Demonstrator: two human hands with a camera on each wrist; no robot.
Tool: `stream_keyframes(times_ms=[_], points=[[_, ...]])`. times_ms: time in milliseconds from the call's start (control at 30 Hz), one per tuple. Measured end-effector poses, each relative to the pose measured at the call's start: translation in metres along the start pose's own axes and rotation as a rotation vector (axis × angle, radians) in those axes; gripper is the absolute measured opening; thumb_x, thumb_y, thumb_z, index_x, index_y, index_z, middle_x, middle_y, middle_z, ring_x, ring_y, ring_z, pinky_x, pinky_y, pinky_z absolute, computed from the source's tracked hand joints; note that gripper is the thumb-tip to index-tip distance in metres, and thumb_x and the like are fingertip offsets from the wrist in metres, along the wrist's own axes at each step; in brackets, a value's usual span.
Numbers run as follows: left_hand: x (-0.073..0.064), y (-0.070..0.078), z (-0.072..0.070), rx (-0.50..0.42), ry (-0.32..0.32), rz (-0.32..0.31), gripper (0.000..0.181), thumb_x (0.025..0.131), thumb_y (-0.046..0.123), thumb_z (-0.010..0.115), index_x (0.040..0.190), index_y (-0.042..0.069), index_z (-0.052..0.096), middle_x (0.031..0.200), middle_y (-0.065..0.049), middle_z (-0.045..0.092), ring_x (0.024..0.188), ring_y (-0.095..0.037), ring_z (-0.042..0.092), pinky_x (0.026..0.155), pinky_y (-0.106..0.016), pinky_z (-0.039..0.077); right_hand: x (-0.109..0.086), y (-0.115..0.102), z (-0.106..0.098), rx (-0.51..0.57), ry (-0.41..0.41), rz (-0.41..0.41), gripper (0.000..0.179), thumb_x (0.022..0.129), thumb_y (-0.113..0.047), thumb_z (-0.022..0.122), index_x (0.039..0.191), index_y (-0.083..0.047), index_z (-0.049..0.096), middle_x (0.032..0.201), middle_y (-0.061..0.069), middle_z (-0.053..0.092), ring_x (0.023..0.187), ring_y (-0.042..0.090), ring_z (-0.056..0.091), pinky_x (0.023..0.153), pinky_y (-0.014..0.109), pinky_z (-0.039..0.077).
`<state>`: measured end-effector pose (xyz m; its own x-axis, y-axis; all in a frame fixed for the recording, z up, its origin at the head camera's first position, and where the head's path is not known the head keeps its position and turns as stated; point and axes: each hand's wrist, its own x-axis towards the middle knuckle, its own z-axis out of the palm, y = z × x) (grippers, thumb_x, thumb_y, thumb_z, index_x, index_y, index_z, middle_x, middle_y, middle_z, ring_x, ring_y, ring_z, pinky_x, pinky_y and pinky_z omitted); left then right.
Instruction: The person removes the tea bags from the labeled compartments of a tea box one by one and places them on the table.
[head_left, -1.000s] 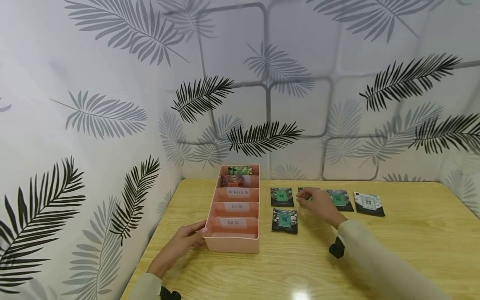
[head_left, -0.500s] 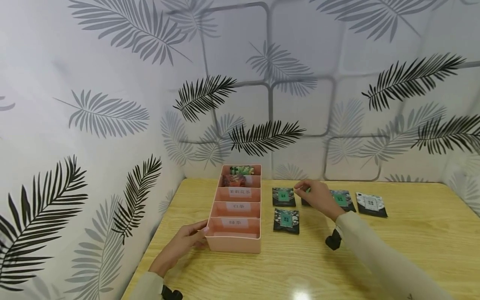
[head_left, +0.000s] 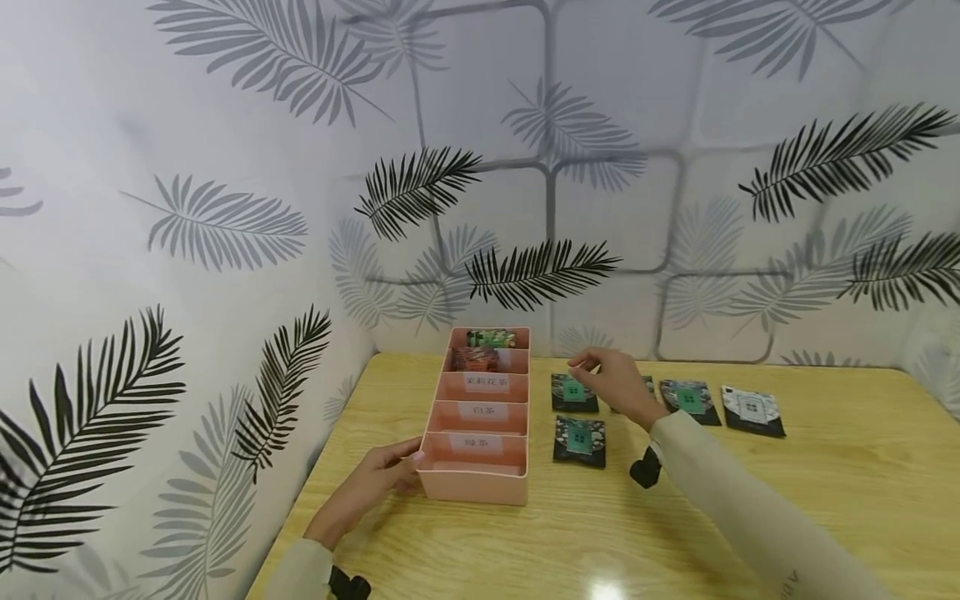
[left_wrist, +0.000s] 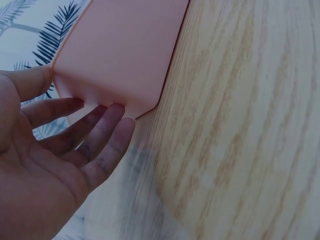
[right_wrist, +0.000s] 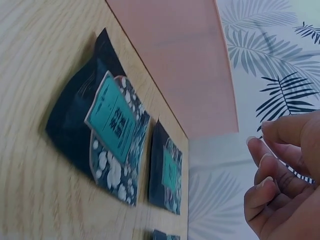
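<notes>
A pink divided storage box with paper labels on its compartments stands left of centre. My left hand holds its near left corner; in the left wrist view the thumb is at the rim and the fingertips touch the outer wall. My right hand hovers above the flat tea packets, fingers loosely bent, nothing between them. Beneath and left of it lies a black tea packet with a green label. A similar packet lies nearer me, large in the right wrist view.
Green packets lie in the box's farthest compartment, red ones in the one before it. Right of my right hand lie a dark packet and a white-and-black packet. Another is partly hidden under the hand. A patterned wall borders the table.
My right hand has moved left, from over the middle back packet to the edge of the left back one, holding nothing. The left hand keeps its place on the box.
</notes>
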<state>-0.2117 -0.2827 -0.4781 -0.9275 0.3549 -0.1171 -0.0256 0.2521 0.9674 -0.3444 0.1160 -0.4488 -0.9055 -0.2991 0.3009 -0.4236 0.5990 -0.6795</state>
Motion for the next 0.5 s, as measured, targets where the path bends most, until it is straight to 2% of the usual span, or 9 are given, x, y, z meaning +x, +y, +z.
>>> stream_keyframes(times_ms=[300, 500], points=[[0.001, -0.004, -0.002, -0.02, -0.011, 0.003, 0.056, 0.099, 0.04, 0.049, 0.147, 0.013, 0.039, 0.14, -0.012, 0.049, 0.113, -0.024, 0.059, 0.092, -0.048, 0.048, 0.016, -0.019, 0.018, 0.058, -0.036, -0.009, 0.02, 0.094, -0.028, 0.062, 0.107, -0.014, 0.068, 0.095, 0.002, 0.067, 0.076, 0.02, 0.061, 0.059, 0.031, 0.051], [0.001, -0.005, -0.002, -0.019, -0.001, 0.015, 0.056, 0.098, 0.04, 0.05, 0.147, 0.014, 0.039, 0.143, -0.011, 0.045, 0.115, -0.024, 0.057, 0.092, -0.048, 0.048, 0.029, -0.035, 0.032, 0.072, -0.034, -0.04, 0.02, 0.094, -0.029, 0.063, 0.106, -0.014, 0.068, 0.094, -0.001, 0.066, 0.073, 0.017, 0.061, 0.059, 0.032, 0.051]])
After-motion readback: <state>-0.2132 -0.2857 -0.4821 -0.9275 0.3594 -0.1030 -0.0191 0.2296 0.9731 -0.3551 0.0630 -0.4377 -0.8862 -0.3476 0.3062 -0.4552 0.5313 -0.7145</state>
